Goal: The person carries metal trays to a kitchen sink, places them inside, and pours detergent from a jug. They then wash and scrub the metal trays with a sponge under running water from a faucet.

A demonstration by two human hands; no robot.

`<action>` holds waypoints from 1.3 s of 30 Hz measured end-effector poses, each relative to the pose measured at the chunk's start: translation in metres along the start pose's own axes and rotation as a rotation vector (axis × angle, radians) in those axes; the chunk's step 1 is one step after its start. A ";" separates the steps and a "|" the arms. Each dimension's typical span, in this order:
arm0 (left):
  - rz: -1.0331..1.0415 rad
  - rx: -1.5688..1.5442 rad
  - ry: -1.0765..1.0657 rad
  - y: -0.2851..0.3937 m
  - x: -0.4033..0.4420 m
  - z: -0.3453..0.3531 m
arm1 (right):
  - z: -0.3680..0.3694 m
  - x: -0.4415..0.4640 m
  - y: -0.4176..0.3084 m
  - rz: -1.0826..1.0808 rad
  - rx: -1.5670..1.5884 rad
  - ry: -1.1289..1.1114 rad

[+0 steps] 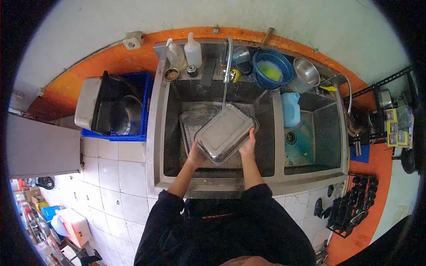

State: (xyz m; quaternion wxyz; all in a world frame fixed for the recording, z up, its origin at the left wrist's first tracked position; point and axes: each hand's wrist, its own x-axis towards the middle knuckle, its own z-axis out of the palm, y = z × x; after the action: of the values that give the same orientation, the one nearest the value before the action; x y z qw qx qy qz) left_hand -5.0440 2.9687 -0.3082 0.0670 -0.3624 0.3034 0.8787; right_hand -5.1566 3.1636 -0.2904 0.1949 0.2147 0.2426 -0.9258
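A rectangular metal tray (227, 132) is tilted over the large left sink basin (262, 146), under a stream of water from the faucet (228, 62). My left hand (195, 156) grips its lower left edge, and my right hand (248, 145) holds its right edge. Behind and to the left of it, another metal tray (188, 122) lies in the basin, partly covered by the held one. Both hands have fingers wrapped round the rim, with some fingertips hidden beneath the tray.
Bottles (193, 51), a blue basin (271, 70) with a yellow-green item and a metal pot (306, 73) line the back ledge. A light blue jug (291, 110) stands in the right sink. Left is a blue crate (144, 106) with metal containers.
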 end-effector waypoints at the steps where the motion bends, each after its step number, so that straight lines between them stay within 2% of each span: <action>1: -0.152 -0.259 -0.143 0.006 0.006 0.008 | 0.000 -0.001 0.000 -0.002 -0.003 -0.003; 2: -0.076 -0.180 0.059 0.006 0.010 0.018 | -0.002 -0.002 -0.001 -0.028 -0.076 0.061; 3: -0.081 -0.181 0.058 0.011 0.018 0.022 | -0.004 -0.005 -0.001 -0.053 -0.148 0.128; 4: 0.045 -0.116 0.230 0.017 0.027 0.027 | -0.011 -0.007 0.000 -0.057 -0.150 0.130; 5: 0.172 -0.049 0.402 0.025 0.037 0.032 | -0.017 -0.009 0.004 -0.053 -0.403 0.186; 6: 0.201 0.015 0.706 0.042 0.025 0.065 | -0.025 -0.008 0.009 -0.050 -0.656 0.239; 7: 0.202 0.010 0.702 0.042 0.027 0.066 | -0.031 -0.007 0.014 -0.046 -0.912 0.290; 9: 0.687 0.652 0.580 0.039 0.030 0.067 | -0.036 -0.002 0.021 -0.040 -1.426 0.394; 10: 0.782 0.807 0.426 0.038 0.025 0.067 | -0.010 -0.011 0.031 -0.123 -1.479 0.288; 11: 0.779 0.808 0.426 0.029 0.027 0.065 | 0.030 -0.027 0.048 -0.202 -1.526 0.183; 13: 0.664 0.705 0.248 0.008 0.033 0.060 | 0.074 -0.037 0.082 -1.179 -1.732 0.020; 14: 0.895 1.010 0.183 0.007 0.028 0.055 | 0.080 -0.028 0.079 -1.180 -1.729 0.016; 15: 0.900 1.012 0.186 0.013 0.016 0.060 | 0.086 -0.017 0.073 -1.134 -1.622 -0.109; 16: 0.797 1.123 0.204 0.026 -0.007 0.072 | 0.090 -0.006 0.068 -1.081 -1.513 -0.229; 17: 0.686 1.228 0.223 0.036 -0.032 0.083 | 0.078 0.013 0.059 -1.076 -1.512 -0.234; 18: 0.741 1.211 0.091 0.039 -0.051 0.091 | 0.060 0.031 0.052 -0.540 -1.183 -0.284; 19: 0.738 1.209 0.099 0.039 -0.069 0.099 | 0.042 0.049 0.044 -0.102 -0.810 -0.138; 20: 0.837 1.294 -0.034 0.039 -0.084 0.107 | 0.038 0.046 0.042 0.088 -0.508 -0.064; 21: 0.942 1.372 -0.170 0.039 -0.090 0.112 | 0.041 0.027 0.045 0.161 -0.285 -0.052; 23: 0.928 1.431 -0.193 0.032 -0.085 0.108 | 0.052 -0.014 0.058 0.209 0.026 -0.105; 25: 0.910 1.487 -0.232 0.022 -0.067 0.100 | 0.066 -0.050 0.062 0.240 0.181 -0.167; 26: 0.947 1.676 -0.283 0.016 -0.054 0.091 | 0.070 -0.063 0.060 0.253 0.211 -0.187; 27: 0.984 1.866 -0.333 0.014 -0.045 0.088 | 0.072 -0.071 0.056 0.269 0.230 -0.195; 28: 0.871 2.001 -0.299 0.015 -0.041 0.090 | 0.073 -0.072 0.046 0.285 0.180 -0.174; 32: 0.914 2.164 -0.384 0.009 -0.031 0.085 | 0.043 -0.044 0.014 0.370 -0.139 -0.005; 33: 0.976 2.185 -0.428 0.007 -0.030 0.086 | 0.024 -0.027 0.007 0.409 -0.340 0.092; 34: 1.038 2.203 -0.472 0.005 -0.030 0.087 | 0.003 -0.011 0.006 0.335 -0.475 0.164; 35: 1.034 2.202 -0.474 0.002 -0.030 0.084 | -0.003 -0.011 0.001 0.336 -0.475 0.167; 37: 1.192 2.077 -0.543 -0.001 -0.028 0.070 | -0.017 -0.007 -0.007 0.196 -0.919 0.169; 38: 1.190 2.077 -0.545 0.002 -0.025 0.062 | -0.023 -0.005 -0.012 0.197 -0.918 0.171; 39: 1.182 2.062 -0.530 0.005 -0.022 0.050 | -0.042 0.002 -0.014 0.104 -1.030 0.170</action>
State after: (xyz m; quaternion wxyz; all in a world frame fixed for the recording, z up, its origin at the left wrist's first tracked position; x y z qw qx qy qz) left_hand -5.0593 2.9958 -0.2634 -0.0271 0.2455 0.9544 0.1675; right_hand -5.1519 3.1968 -0.3192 0.3004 0.1770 0.6705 -0.6549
